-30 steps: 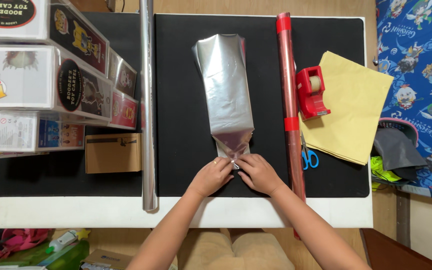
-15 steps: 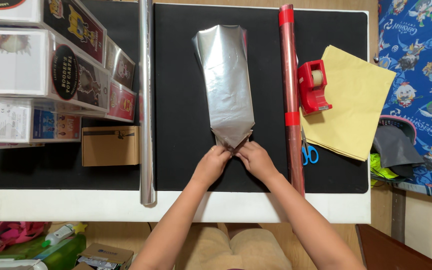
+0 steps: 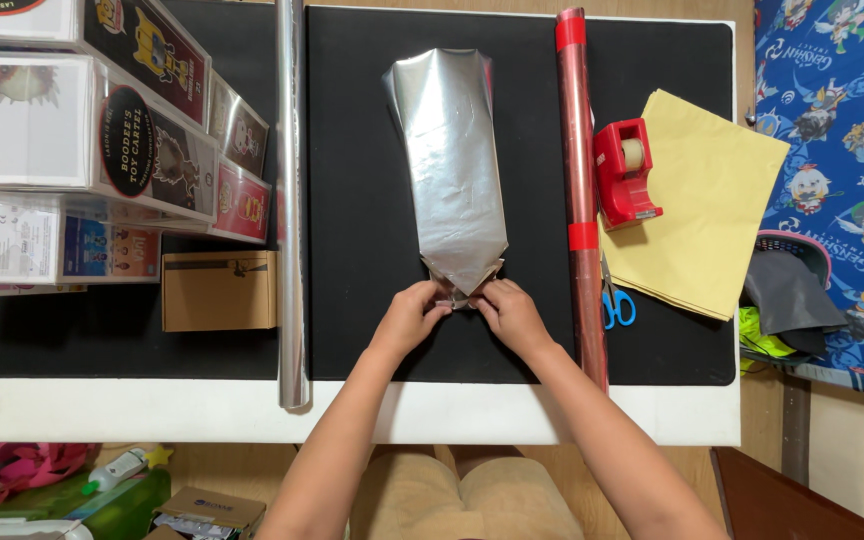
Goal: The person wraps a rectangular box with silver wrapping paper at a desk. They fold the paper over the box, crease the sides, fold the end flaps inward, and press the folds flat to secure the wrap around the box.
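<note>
A: We log the silver-wrapped parcel (image 3: pixel 452 170) lying lengthwise on the black mat (image 3: pixel 372 300), a little left of the mat's centre, its near end folded into a point at 6 o'clock.

B: Agreed. Our left hand (image 3: pixel 410 318) sits at 7 o'clock of that point, fingers curled narrow and pinching the foil flap. Our right hand (image 3: pixel 512 315) sits at 5 o'clock, likewise closed down on the flap from the other side. Both touch the paper; the fingertips nearly meet.

A: Step in hand, as we judge it: closing the near end of the wrap, with the side folds already pressed in and the tip being tucked or creased.

B: What the next move calls for, in our reading: one hand must keep the fold pinned while the other is freed for tape. The red tape dispenser (image 3: pixel 624 175) stands at 2 o'clock from the hands, resting on the yellow paper sheet (image 3: pixel 712 210), just beyond the red wrapping roll (image 3: pixel 578 180).

A: So the right hand has the shorter reach, over that roll. Blue-handled scissors (image 3: pixel 616 300) lie at 3 o'clock, just beside the roll.

B: The silver roll (image 3: pixel 292 200) runs along the mat's left edge, at 9 o'clock; a small brown carton (image 3: pixel 218 290) and stacked toy boxes (image 3: pixel 72 150) lie further left. The parcel's far end we cannot tell sealed or open.
</note>
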Demonstrator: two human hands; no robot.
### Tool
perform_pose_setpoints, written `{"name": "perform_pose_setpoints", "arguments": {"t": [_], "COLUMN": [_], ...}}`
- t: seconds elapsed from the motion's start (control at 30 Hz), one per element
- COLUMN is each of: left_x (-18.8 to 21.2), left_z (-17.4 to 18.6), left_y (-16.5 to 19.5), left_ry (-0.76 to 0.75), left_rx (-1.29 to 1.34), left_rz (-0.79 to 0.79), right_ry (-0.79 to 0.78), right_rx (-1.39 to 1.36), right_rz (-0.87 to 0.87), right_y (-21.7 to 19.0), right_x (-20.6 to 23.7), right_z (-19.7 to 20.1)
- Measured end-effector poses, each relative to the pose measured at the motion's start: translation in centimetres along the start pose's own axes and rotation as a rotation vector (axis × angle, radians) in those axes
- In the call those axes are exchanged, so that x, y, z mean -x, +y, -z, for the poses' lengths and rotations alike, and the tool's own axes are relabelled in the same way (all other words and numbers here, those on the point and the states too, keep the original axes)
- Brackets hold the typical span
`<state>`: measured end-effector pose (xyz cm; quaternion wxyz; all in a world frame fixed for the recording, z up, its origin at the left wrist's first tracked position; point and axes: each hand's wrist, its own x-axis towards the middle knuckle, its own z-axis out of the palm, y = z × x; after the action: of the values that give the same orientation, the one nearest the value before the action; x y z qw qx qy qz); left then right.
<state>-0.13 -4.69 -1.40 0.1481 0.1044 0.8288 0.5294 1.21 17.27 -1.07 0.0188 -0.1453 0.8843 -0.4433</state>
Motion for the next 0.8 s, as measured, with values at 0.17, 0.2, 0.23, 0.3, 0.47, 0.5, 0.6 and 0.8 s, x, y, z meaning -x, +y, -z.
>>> {"name": "perform_pose_setpoints", "arguments": {"t": [0.17, 0.2, 0.23, 0.3, 0.47, 0.5, 0.6, 0.8], "left_x": [0.0, 0.0, 0.0, -0.1, -0.1, 0.0, 0.3, 0.1], "left_z": [-0.6, -0.6, -0.7, -0.8, -1.6, -1.8, -2.6, -3.1], "left_y": [0.3, 0.4, 0.4, 0.4, -0.2, -0.3, -0.2, 0.1], "left_ry": [0.057, 0.065, 0.072, 0.086, 0.166, 0.193, 0.286, 0.407], "left_rx": [-0.032, -0.028, -0.022, -0.019, 0.055, 0.041, 0.062, 0.119], "left_rz": [0.031, 0.045, 0.059, 0.081, 0.088, 0.086, 0.131, 0.341], "right_ry": [-0.011, 0.011, 0.033, 0.061, 0.096, 0.106, 0.122, 0.118], "right_rx": [-0.143, -0.157, -0.171, -0.169, -0.125, -0.121, -0.123, -0.066], "right_rz": [-0.018, 0.002, 0.021, -0.012, -0.182, -0.237, -0.407, -0.558], "right_y": [-0.3, -0.2, 0.0, 0.7, 2.3, 2.4, 2.4, 2.3], "right_x": [0.8, 1.0, 1.2, 1.6, 1.8, 1.6, 0.9, -0.1], "right_z": [1.2, 1.4, 1.5, 1.6, 0.9, 0.6, 0.1, -0.3]}}
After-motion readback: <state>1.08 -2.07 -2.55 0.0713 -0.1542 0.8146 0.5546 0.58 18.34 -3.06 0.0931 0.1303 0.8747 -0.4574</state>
